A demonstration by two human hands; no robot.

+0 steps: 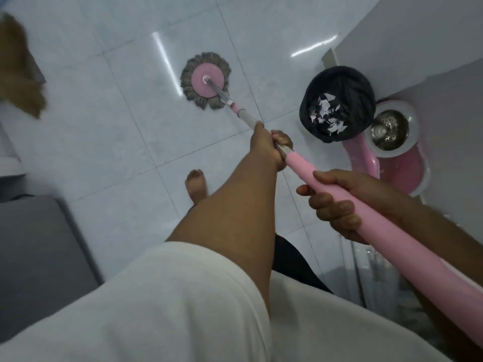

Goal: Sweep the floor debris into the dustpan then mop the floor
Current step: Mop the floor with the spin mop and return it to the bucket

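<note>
1. A white sleeve (156, 296) covers the left upper arm, closest to the camera
2. The right hand (337, 207) curls its fingers and thumb tightly round the pink mop handle (392, 246), which slants across the lower right
3. Further along, the left hand (270, 147) grips the grey metal shaft (248, 118) just beyond the pink grip, fingers wrapped closed round it
4. A bare foot (196, 184) stands on the pale tiled floor (117, 142), below the left forearm
5. The round mop head (205, 81), a pink disc ringed with grey strands, lies flat on the tiles ahead
6. To the right, a black-lined bin (337, 82) holds white paper scraps (326, 116); just beside it sits a pink spin bucket (407, 173) with a steel basket (389, 129)
7. Tan broom bristles (23, 74) show, blurred, at the far left edge
</note>
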